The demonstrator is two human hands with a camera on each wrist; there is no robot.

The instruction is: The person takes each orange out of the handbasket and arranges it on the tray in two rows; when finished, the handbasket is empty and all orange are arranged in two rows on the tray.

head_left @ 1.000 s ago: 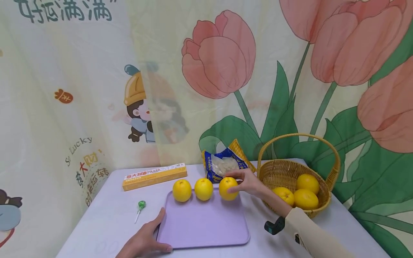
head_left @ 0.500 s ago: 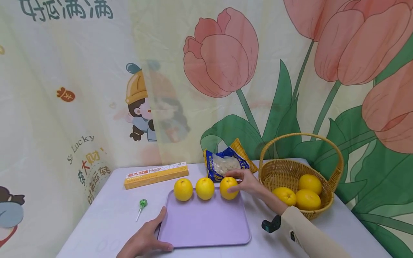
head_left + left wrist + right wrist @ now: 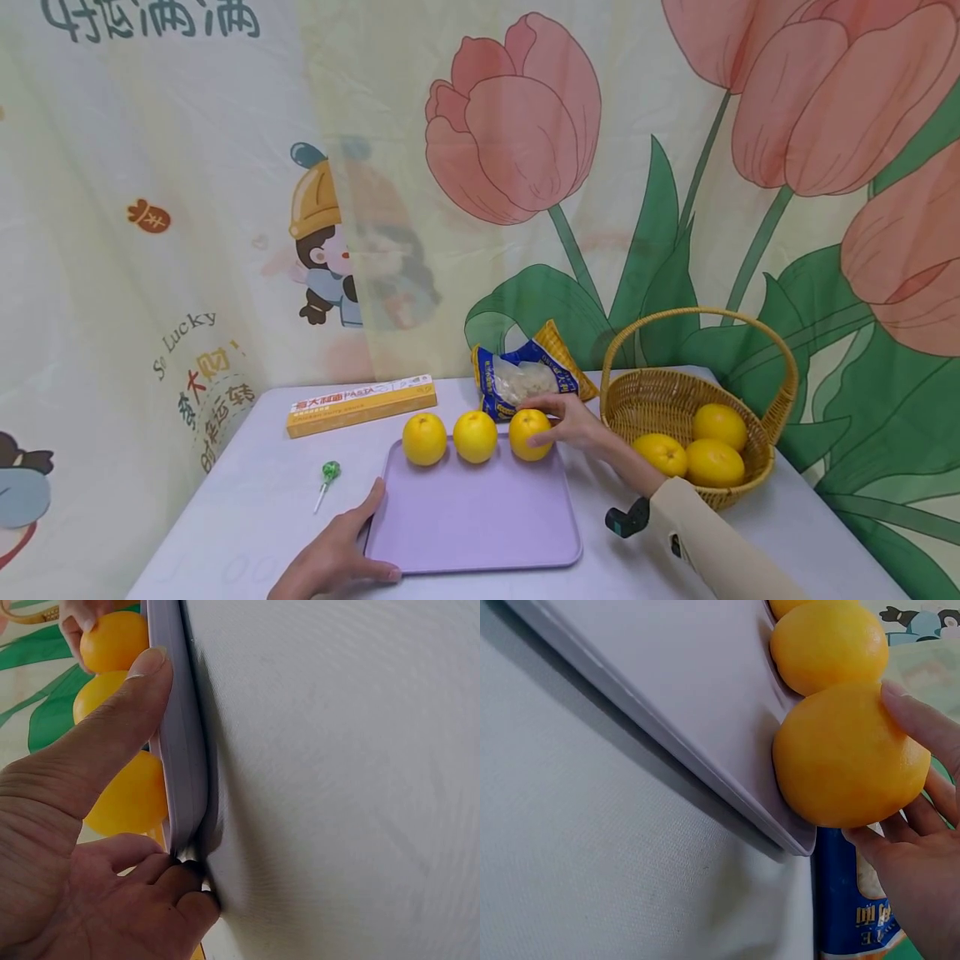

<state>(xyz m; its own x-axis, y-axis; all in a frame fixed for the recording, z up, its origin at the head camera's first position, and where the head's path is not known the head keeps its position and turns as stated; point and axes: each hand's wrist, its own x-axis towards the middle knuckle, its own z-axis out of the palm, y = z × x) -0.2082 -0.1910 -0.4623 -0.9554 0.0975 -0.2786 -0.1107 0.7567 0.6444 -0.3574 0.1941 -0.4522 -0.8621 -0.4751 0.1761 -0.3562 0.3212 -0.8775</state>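
Observation:
Three yellow-orange oranges sit in a row along the far edge of a lilac tray [image 3: 472,521]. My right hand [image 3: 576,427] holds the rightmost orange [image 3: 523,437] from its right side, thumb in front and fingers behind. In the right wrist view this orange [image 3: 840,757] rests at the tray's far right corner, against the middle orange [image 3: 829,649]. At the tray's left side, my left hand [image 3: 337,546] grips the edge. The left wrist view has its thumb [image 3: 112,731] on the rim and the other fingers curled at the tray's underside, their tips hidden.
A wicker basket [image 3: 660,392] with three more oranges stands at the right, its handle upright. Behind the tray lie a blue and yellow bag [image 3: 517,379] and a pasta box [image 3: 363,408]. A green lollipop [image 3: 328,475] lies left of the tray. A printed curtain hangs behind the table.
The head view has shifted slightly. Both hands, the tray and the oranges keep the same places relative to each other.

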